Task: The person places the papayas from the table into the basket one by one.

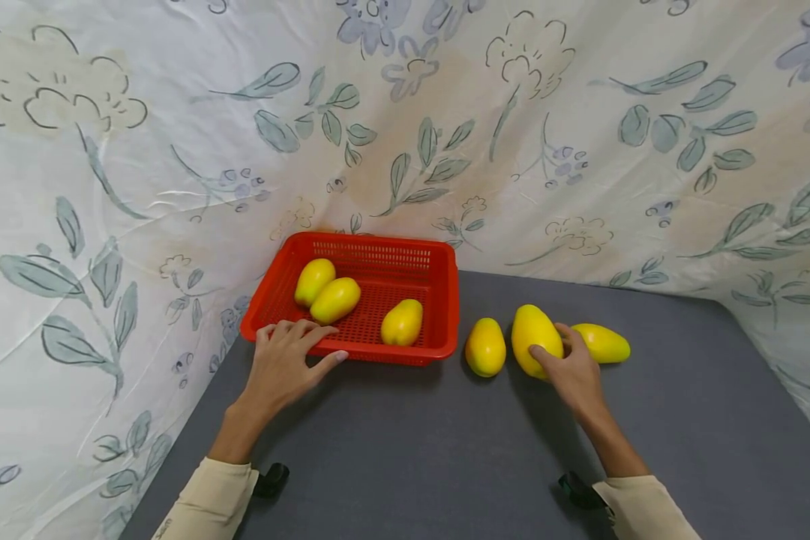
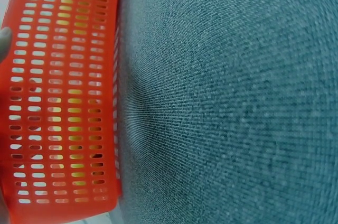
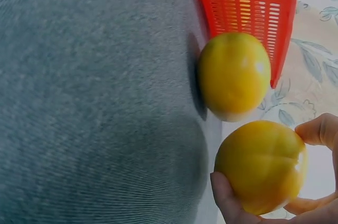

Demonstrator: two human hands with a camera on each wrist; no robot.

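My right hand (image 1: 572, 370) grips a yellow mango (image 1: 530, 337) between thumb and fingers. In the right wrist view the held mango (image 3: 261, 166) hangs off the grey surface, its shadow beside it. A second mango (image 1: 485, 347) lies just left of it, and a third mango (image 1: 604, 343) lies to the right, partly behind the hand. My left hand (image 1: 285, 367) rests at the front left rim of a red plastic basket (image 1: 351, 350), fingers loosely bent over the edge and thumb pointing right. Inside the basket are two mangoes (image 1: 336, 300) at the left and one mango (image 1: 402, 322) at the right.
The basket stands at the back left of a grey cloth-covered table (image 1: 418, 450). Behind and at the sides hangs a flowered white curtain (image 1: 445, 150), close to the table's back edge. Dark wrist devices (image 1: 272, 480) show at both sleeves.
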